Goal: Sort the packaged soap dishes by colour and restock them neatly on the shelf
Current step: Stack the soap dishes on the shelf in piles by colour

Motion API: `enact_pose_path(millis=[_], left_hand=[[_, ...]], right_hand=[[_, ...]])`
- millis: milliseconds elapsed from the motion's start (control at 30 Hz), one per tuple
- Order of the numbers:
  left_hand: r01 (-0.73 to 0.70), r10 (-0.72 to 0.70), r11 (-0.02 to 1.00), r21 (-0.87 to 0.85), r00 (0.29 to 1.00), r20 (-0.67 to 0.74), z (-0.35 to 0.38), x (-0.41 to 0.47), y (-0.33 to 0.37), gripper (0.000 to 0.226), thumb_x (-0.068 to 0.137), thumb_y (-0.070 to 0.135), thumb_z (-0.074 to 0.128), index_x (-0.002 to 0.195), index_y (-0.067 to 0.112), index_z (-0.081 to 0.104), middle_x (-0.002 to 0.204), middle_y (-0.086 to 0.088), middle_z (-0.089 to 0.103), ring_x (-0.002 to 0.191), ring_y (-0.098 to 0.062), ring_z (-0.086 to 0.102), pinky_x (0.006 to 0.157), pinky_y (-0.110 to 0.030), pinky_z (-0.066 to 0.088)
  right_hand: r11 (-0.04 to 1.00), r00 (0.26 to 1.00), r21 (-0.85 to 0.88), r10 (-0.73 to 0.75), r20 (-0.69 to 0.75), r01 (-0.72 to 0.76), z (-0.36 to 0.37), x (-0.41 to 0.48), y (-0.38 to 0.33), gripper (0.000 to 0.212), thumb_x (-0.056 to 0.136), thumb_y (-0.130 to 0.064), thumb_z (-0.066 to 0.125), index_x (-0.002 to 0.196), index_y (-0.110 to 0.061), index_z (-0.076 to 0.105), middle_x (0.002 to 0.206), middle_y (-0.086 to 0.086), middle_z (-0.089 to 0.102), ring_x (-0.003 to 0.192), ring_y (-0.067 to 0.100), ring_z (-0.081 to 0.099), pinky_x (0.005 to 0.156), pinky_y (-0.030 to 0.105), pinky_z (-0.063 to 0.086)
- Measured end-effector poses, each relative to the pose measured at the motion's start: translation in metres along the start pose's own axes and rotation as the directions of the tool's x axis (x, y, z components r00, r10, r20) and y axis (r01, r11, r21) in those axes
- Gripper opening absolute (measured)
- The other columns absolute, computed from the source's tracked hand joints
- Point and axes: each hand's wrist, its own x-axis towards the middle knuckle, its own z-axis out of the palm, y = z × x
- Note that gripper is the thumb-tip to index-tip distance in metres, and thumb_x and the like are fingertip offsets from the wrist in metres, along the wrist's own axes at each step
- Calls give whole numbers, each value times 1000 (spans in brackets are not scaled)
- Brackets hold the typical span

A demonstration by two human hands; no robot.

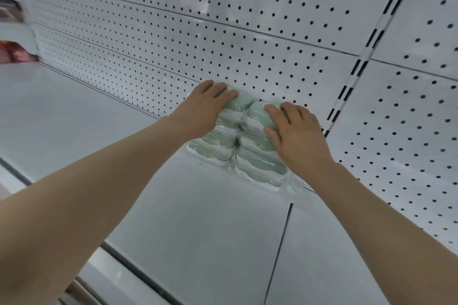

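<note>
At the back of a white shelf (198, 230), hard against the perforated back panel (223, 32), a person's two bare hands hold green soap dishes (224, 153) wrapped in clear plastic. The packs lie overlapping in two stacks side by side, touching each other and running from the panel out toward the shelf's front. The left hand (205, 109) curls its fingers over the rearmost pack of the left stack (220, 137). The right hand (295, 131) grips the top of the right stack (262, 163), with its fingers (272, 109) bent over it and the thumb pressed to its inner flank. Both bare forearms reach in from the lower corners. A dark seam (280, 250) splits the shelf just in front of the right stack, and a slotted upright (366, 57) divides the panel behind the right hand. Far to the left, well apart from the dishes, red packaged goods (14, 53) show only as a blur; what they are cannot be told.
</note>
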Motion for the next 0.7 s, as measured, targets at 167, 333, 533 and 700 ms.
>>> enact_pose_path(millis=[167,333,533,700], left_hand=[[50,-51,999,20,996,70,-14,-2,8,74,85,-8,45,150,23,28,153,-7,31,142,-36,21,118,-45,18],[18,-20,999,40,999,43,-41,-17,23,66,91,-2,46,151,18,26,153,-3,31,146,-28,14,121,-41,11],[-71,71,997,4,997,-30,-84,-73,29,45,97,20,54,140,11,47,135,-9,55,132,-31,42,113,-39,31],[-95,95,996,0,995,-20,-122,-154,30,43,95,25,56,135,11,53,127,-9,59,123,-32,50,105,-42,42]], right_hand=[[999,999,-54,1,52,2,-9,1,-4,50,98,-44,33,138,-17,49,124,13,56,110,37,54,91,50,45],[994,990,-107,3,139,12,-24,3,-8,62,94,-50,26,140,-14,48,125,19,56,112,40,54,98,53,42],[990,992,-128,-40,116,55,-58,-22,-36,57,96,-43,40,137,-5,49,129,22,54,117,41,52,101,52,39],[991,995,-107,-78,67,85,-89,-78,-84,54,94,-38,51,135,-2,51,128,23,55,117,42,53,99,50,42]])
